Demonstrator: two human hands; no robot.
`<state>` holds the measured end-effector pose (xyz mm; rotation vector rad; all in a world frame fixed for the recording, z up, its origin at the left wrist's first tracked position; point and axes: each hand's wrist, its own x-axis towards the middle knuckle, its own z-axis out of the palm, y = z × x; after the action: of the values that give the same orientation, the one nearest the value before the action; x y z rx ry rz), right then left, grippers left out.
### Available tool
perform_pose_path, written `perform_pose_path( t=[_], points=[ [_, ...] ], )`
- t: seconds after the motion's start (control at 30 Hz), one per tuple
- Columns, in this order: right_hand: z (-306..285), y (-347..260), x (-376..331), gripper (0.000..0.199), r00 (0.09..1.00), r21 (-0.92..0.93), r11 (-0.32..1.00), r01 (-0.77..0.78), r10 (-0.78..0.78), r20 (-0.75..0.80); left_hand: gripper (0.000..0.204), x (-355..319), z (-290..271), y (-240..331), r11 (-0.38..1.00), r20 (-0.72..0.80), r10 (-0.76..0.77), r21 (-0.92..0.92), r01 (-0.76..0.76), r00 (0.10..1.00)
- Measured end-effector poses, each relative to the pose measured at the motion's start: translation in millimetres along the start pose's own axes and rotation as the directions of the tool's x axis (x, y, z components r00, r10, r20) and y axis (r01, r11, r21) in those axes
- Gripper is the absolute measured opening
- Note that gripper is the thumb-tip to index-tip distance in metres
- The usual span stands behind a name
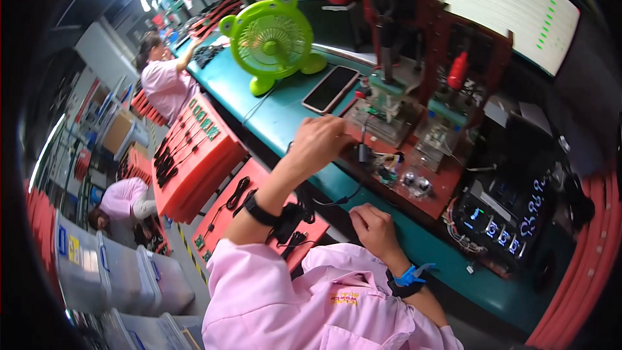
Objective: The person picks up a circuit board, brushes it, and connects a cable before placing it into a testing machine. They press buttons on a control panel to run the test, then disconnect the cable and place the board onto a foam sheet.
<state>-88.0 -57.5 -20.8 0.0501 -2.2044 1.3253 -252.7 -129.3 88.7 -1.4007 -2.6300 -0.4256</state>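
My left hand (317, 144) reaches over the bench to the left edge of a red test fixture (427, 198). Its fingers are bent together and their tips are hidden, so what they hold does not show. My right hand (377, 232) hovers near the bench's front edge with fingers curled; anything inside is hidden. Between the hands runs a black cable (346, 199). On the fixture a black cylinder (364, 153) on a cable lies beside a small circuit board (387, 175) with wires. Two clamps with red handles, one handle (458, 71) upright, stand over clear board holders (389, 120).
A phone (331, 89) and a green frog-shaped fan (272, 45) stand on the teal bench (223, 84). Red trays (201, 185) with cables and boards sit at left. A lit meter panel (499, 227) is at right. Co-workers (165, 81) in pink are further off.
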Motion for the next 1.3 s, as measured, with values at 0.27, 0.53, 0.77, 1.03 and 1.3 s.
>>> perform_pose_path(
  t=[0.27,0.53,0.77,1.03,1.3],
  points=[
    [-2.3,0.5,-0.3,0.004,0.998,-0.065,0.996,0.059,-0.058,0.020,0.021,-24.4,-6.3,-12.2,0.945,-0.051,0.272,0.205,-0.257,0.961],
    [-2.4,2.7,-5.9,0.007,1.000,-0.041,0.999,0.024,-0.024,-0.010,0.027,-25.2,-0.9,-10.3,0.971,-0.025,0.220,0.101,-0.216,0.975],
    [8.3,3.3,-4.8,0.011,0.996,-0.064,0.997,-0.041,0.036,-0.076,0.039,-20.1,-6.8,-10.9,0.883,0.148,0.417,0.166,-0.438,0.897],
    [20.2,-34.4,16.0,0.020,0.967,-0.080,0.966,-0.245,0.238,-0.093,0.037,-25.6,-15.0,-14.7,0.925,0.029,0.378,0.030,-0.379,0.925],
    [34.2,-52.3,48.6,0.027,0.979,-0.454,0.891,-0.030,0.118,0.167,0.041,-5.8,-29.9,-3.6,0.847,0.238,0.497,0.073,-0.526,0.834]
  ],
)
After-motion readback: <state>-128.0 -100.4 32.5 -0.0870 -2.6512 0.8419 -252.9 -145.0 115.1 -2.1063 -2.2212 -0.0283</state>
